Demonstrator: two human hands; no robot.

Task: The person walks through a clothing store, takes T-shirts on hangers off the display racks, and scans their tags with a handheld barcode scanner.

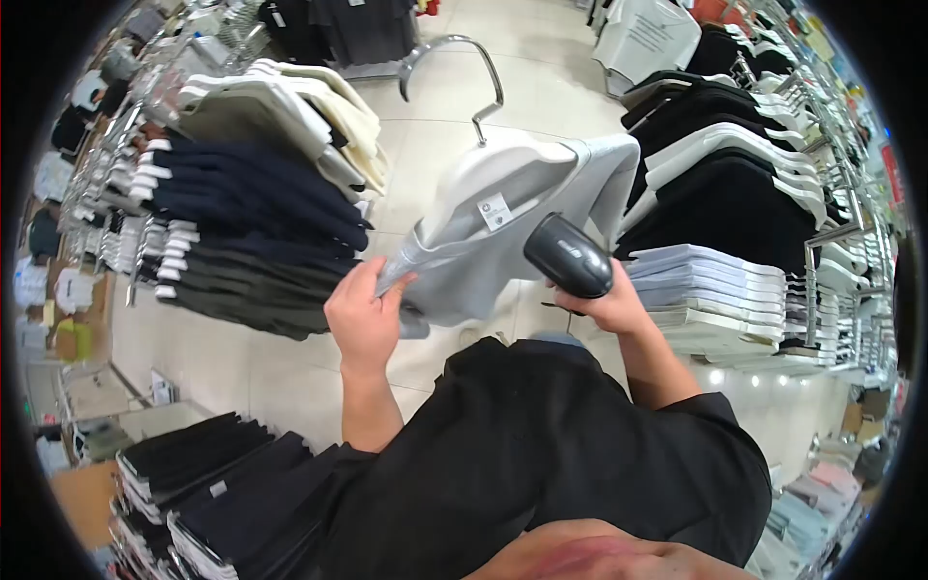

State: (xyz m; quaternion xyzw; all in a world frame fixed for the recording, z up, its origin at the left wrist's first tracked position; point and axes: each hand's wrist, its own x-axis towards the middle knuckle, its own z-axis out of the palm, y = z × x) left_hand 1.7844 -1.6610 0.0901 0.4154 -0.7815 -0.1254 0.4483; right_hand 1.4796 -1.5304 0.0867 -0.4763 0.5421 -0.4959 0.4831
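Observation:
A light grey shirt point(464, 261) is in front of me on a white hanger point(503, 162), whose chrome hook point(493, 77) points up and away. Inside the neckline is a white label point(494, 211) with small print. My left hand point(365, 307) pinches the shirt's fabric at its left shoulder. In my right hand point(611, 302) is a black handheld barcode scanner point(568, 255); its rounded head is beside the neckline, near the label. The scanner's handle is mostly hidden beneath its head and my fingers.
On the left a rack carries dark navy garments point(251, 193) and cream tops point(333, 106). To the right hang black tops point(720, 208) and pale blue-grey ones point(710, 275). Dark folded garments point(251, 493) are at lower left. Tiled floor point(546, 48) runs between the racks.

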